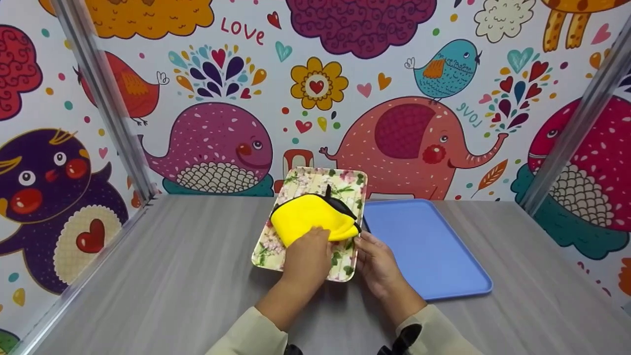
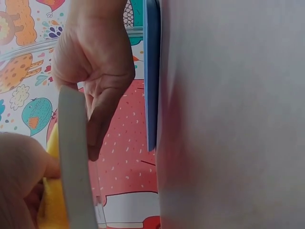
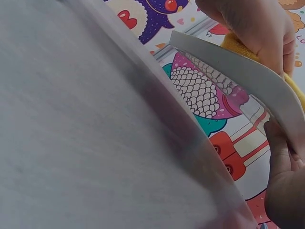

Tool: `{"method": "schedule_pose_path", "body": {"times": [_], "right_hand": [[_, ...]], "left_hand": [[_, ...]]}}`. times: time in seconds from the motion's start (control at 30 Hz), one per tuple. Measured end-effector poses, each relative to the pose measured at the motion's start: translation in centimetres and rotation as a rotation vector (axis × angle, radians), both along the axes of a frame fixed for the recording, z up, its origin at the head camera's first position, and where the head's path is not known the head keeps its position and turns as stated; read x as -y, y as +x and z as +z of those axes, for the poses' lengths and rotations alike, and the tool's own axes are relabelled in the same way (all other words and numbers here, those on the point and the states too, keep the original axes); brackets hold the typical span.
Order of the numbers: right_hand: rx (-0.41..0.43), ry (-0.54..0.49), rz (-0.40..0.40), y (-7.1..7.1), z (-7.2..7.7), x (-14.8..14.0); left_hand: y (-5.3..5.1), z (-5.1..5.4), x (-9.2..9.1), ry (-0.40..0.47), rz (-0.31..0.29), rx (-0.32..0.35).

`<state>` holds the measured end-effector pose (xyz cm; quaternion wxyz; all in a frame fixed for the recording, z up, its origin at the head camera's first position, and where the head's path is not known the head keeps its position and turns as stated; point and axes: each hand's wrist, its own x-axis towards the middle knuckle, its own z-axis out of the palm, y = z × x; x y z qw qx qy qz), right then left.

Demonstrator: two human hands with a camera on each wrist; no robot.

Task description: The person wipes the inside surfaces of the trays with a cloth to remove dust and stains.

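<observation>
Walled by cartoon-printed panels (image 1: pixel 315 29), over a grey wood-grain table (image 1: pixel 172 276) with a blue tray (image 1: pixel 434 251) at right. Reaching in from below: grasping yellow cloth (image 1: pixel 300 214) atop a raised floral tray (image 1: pixel 308 180) with the left hand (image 1: pixel 308 256); clasping that tray's right edge with the right hand (image 1: pixel 378 261). Lettered "LOVE" (image 1: pixel 242 31) behind, repeated in reverse (image 1: pixel 468 114).

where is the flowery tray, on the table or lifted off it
Lifted off: the left wrist view shows a gap between the flowery tray and table, and the right hand grips the tray's edge.

Apparent gap beneath floral tray (image 1: pixel 308 181)
</observation>
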<state>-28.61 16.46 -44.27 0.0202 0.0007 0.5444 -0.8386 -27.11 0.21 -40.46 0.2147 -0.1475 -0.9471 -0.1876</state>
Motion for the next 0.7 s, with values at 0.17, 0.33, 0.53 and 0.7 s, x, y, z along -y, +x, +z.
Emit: {"method": "schedule_pose_path", "body": {"times": [0.17,0.33,0.53,0.7], "right_hand": [[0.006,-0.004,-0.005,-0.08,-0.06,0.07],[0.0,-0.019,-0.017,-0.1,-0.09,0.05],[-0.006,-0.039,-0.014,0.03,-0.14,-0.03],[-0.006,-0.036,-0.013,0.18,-0.15,-0.03]], "left_hand": [[0.12,0.03,-0.12,0.01,-0.014,0.053],[0.25,0.11,-0.24,0.014,-0.028,0.05],[0.29,0.19,-0.42,0.028,-0.044,0.082],[0.34,0.09,-0.42,0.066,-0.081,0.09]]}}
